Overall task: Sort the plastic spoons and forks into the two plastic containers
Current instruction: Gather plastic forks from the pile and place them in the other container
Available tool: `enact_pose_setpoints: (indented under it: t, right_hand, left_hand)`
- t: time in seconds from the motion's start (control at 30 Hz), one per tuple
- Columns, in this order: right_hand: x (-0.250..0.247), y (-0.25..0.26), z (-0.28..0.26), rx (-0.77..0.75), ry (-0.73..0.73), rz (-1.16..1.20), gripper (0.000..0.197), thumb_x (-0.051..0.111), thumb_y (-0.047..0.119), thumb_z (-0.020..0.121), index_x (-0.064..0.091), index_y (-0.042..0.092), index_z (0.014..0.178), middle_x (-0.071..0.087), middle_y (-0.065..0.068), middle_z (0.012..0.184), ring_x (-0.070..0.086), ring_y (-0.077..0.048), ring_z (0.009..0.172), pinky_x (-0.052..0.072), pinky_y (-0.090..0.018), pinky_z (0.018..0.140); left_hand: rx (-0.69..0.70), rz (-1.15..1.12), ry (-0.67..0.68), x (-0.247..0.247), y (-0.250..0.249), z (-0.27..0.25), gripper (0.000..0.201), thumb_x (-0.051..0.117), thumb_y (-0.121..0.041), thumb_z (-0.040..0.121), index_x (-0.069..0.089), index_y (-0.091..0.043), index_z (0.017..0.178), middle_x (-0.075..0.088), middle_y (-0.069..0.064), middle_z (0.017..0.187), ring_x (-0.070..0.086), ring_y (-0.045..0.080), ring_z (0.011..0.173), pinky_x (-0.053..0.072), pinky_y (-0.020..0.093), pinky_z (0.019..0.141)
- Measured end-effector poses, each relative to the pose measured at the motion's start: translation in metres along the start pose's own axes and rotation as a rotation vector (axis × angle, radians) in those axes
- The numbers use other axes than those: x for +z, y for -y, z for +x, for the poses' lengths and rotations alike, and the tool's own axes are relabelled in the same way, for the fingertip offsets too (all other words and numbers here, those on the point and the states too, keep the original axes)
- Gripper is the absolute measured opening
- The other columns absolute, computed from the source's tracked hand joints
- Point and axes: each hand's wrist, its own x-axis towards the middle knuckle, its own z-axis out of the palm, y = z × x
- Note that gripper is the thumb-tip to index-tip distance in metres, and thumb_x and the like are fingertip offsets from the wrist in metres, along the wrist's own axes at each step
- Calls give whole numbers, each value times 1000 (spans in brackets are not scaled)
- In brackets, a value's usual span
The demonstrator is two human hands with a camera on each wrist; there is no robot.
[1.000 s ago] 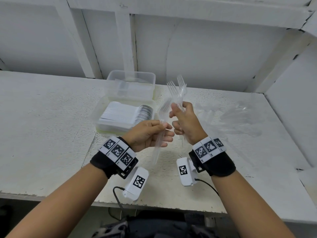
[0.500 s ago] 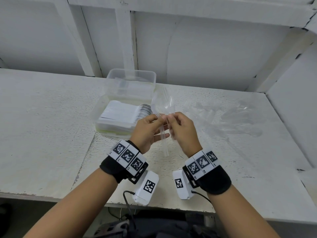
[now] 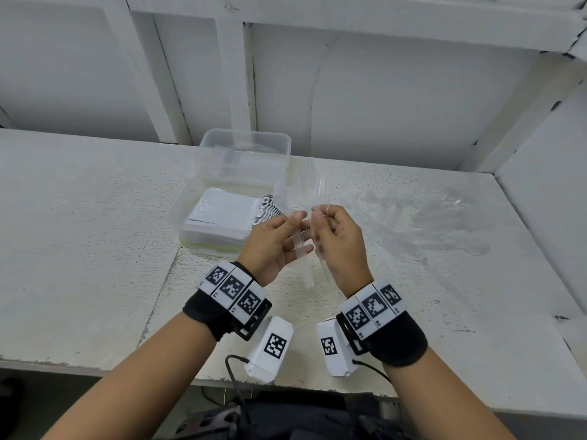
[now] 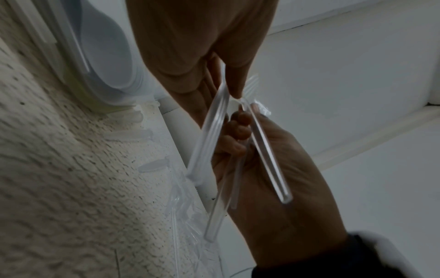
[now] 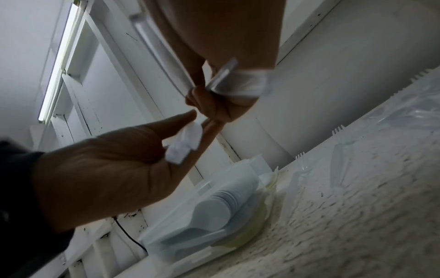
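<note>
Above the white desk (image 3: pixel 95 249), our two hands hold clear plastic forks.

We pinch some of the clear plastic forks (image 3: pixel 320 198) with our right hand (image 3: pixel 341 246), and our left hand (image 3: pixel 273 246) pinches other clear handles just beside it; the two hands almost touch. Behind them stand the two clear plastic containers (image 3: pixel 244 147): the near one holds white plastic spoons (image 3: pixel 222 211). More clear cutlery (image 3: pixel 444 223) lies at the right.

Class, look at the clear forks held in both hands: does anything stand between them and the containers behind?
Nothing visible does. The clear forks are held up in the left hand and right hand, above the table; the near container of white spoons and the far container lie open just beyond.
</note>
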Motion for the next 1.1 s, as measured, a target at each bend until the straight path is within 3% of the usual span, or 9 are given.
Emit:
enact_pose_setpoints:
  t: [0.13, 0.33, 0.4, 0.5, 0.6, 0.8, 0.87, 1.03, 1.1]
  right_hand:
    - [1, 2, 0, -1, 55, -19, 10, 49, 15, 96, 57, 17, 90, 54, 10, 60, 49, 3, 48, 37, -9, 48]
    - [-1, -1, -1, -60, 37, -190, 13, 50, 16, 96, 62, 14, 97, 64, 4, 86, 59, -1, 79, 46, -15, 72]
    - [-1, -3, -1, -107, -7, -281, 17, 50, 18, 96, 65, 12, 101, 62, -1, 94, 59, -9, 86, 46, -16, 76]
    - [-2, -4, -2, -165, -85, -339, 19, 52, 17, 95, 67, 10, 104, 59, 3, 92, 55, -1, 83, 41, -6, 73]
    - [-3, -5, -1, -157, -80, -323, 20, 50, 15, 95, 67, 10, 106, 60, 4, 92, 55, -1, 84, 42, -6, 74]
    - [-3, -2, -3, -166, -41, -288, 27, 44, 13, 98, 61, 8, 118, 62, 3, 104, 58, -8, 96, 47, -16, 86]
    - [-3, -1, -4, -174, -44, -276, 27, 44, 14, 98, 59, 8, 120, 62, 4, 108, 58, -6, 101, 45, -12, 87]
    - [-7, -2, -3, -153, -43, -226, 23, 45, 13, 98, 55, 8, 118, 54, 24, 94, 54, 18, 85, 41, -1, 74]
    - [-8, -4, -2, -153, -38, -213, 23, 46, 14, 97, 55, 9, 118, 56, 21, 92, 56, 15, 83, 43, -3, 74]
  left_hand:
    - [21, 5, 37, 1, -1, -2, 25, 51, -20, 94, 64, -1, 103, 70, 6, 87, 68, 12, 76, 56, 23, 66]
    - [24, -15, 0, 1, -2, -1, 15, 56, -15, 91, 62, -2, 87, 72, 6, 84, 69, 14, 74, 57, 25, 62]
    - [33, -30, -24, 3, -2, -1, 13, 57, -13, 90, 61, -3, 84, 72, 4, 81, 70, 14, 73, 59, 28, 65]
    - [52, -32, -59, 4, -3, 1, 11, 59, -13, 89, 59, -7, 80, 73, 3, 79, 71, 15, 76, 59, 31, 72]
    - [56, -27, -54, 5, -4, 1, 7, 59, -12, 89, 61, -8, 84, 73, 2, 78, 71, 15, 77, 58, 31, 72]
    - [56, -23, -38, 8, 1, 0, 13, 57, -11, 89, 65, -4, 98, 70, 3, 79, 69, 15, 75, 59, 29, 72]
    - [51, -24, -27, 9, 1, 0, 16, 57, -9, 89, 63, -4, 103, 67, 6, 87, 68, 15, 76, 58, 30, 74]
    - [39, -40, -3, 9, 0, 0, 18, 57, -6, 89, 61, 1, 104, 62, 13, 97, 70, 15, 76, 59, 28, 70]
    - [37, -36, -10, 9, 0, 0, 17, 57, -6, 88, 60, 0, 104, 62, 14, 98, 69, 16, 77, 58, 28, 69]
